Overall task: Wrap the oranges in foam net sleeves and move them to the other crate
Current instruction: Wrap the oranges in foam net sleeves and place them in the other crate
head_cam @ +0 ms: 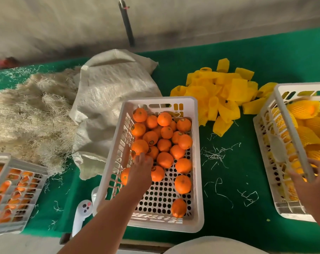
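Reaching from the table's near edge, the left hand (141, 166) curled its fingers over a bare orange (140, 146) by the left wall of the middle crate (198, 162); firm, round and smooth-skinned, it probably wanted a whole-palm grip. Right hand (310, 176) gripped the rim of the right-hand crate (276, 92) of wrapped fruit. Soft, light foam sleeves (226, 92) lay heaped between the crates, toward the far edge

Green table cover (228, 57) lying under everything | pale woven sack (108, 96) sitting crumpled beside straw pile (27, 116) | white handheld controller (82, 215) resting near front edge | dark pole (127, 24) standing behind table
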`<action>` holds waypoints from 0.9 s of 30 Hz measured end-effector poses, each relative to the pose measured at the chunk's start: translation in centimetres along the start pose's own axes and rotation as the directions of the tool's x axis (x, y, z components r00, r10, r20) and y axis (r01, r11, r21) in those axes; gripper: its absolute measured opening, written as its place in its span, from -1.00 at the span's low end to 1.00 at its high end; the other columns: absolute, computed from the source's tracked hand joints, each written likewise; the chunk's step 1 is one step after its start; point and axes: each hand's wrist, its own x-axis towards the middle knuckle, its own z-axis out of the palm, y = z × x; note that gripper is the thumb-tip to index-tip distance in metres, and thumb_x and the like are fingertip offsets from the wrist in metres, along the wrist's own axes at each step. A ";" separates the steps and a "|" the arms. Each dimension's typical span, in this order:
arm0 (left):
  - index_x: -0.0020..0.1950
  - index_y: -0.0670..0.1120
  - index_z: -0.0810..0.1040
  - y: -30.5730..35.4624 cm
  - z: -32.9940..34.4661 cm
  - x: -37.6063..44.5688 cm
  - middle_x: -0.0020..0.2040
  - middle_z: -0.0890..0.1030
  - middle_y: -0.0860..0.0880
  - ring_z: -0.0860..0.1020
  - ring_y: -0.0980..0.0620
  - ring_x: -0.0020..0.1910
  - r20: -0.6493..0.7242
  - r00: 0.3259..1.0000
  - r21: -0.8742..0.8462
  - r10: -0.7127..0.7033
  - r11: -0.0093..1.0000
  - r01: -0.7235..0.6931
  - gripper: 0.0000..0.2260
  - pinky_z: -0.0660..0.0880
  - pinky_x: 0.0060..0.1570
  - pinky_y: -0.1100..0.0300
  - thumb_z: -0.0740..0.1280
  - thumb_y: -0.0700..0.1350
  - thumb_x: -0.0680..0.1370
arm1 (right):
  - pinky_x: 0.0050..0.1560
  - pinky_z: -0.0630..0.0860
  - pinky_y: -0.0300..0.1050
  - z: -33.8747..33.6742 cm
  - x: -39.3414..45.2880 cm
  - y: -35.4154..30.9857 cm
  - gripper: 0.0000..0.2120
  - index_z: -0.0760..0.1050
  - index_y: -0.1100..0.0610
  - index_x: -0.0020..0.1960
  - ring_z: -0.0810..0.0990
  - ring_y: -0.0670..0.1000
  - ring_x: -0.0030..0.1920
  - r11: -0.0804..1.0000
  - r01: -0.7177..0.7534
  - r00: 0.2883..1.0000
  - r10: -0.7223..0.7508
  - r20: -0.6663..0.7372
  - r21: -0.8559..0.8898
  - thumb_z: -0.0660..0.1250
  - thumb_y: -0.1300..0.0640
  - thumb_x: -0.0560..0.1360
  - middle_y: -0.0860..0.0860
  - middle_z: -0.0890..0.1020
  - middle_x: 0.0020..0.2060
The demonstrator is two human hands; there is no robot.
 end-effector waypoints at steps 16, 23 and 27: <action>0.35 0.04 0.40 -0.8 0.4 1.8 0.38 0.31 -0.06 0.36 -0.07 0.32 -0.107 0.992 0.154 0.061 0.987 -0.045 -0.49 0.58 0.04 0.10 0.47 -0.19 0.45 | -0.25 0.63 0.17 -0.9 -6.7 -11.5 -0.45 0.31 -0.03 0.40 0.59 0.21 -0.18 0.976 0.087 0.979 -0.120 -0.163 -0.199 0.50 -0.05 0.53 0.22 0.64 0.10; 0.35 0.11 0.46 -0.8 -0.3 -0.3 0.16 0.56 0.08 0.57 0.07 0.11 -0.060 0.986 -0.657 -0.154 0.750 0.077 -0.36 0.55 -0.04 0.19 0.64 0.01 0.33 | -0.27 0.55 -0.01 -1.1 -7.4 -12.4 -0.45 0.31 0.08 0.40 0.57 0.19 -0.16 0.978 0.141 0.980 -0.161 -0.121 -0.155 0.51 0.07 0.53 0.25 0.62 0.10; 0.23 0.30 0.50 1.5 -2.0 -3.4 0.19 0.60 0.06 0.64 0.05 0.11 0.109 0.977 -0.952 -0.185 0.262 0.156 -0.41 0.60 0.04 0.12 0.67 0.02 0.31 | -0.30 0.49 -0.09 -1.3 -7.6 -12.5 -0.48 0.32 0.09 0.39 0.58 0.20 -0.15 0.976 0.147 0.981 -0.165 -0.105 -0.160 0.49 0.05 0.55 0.22 0.62 0.07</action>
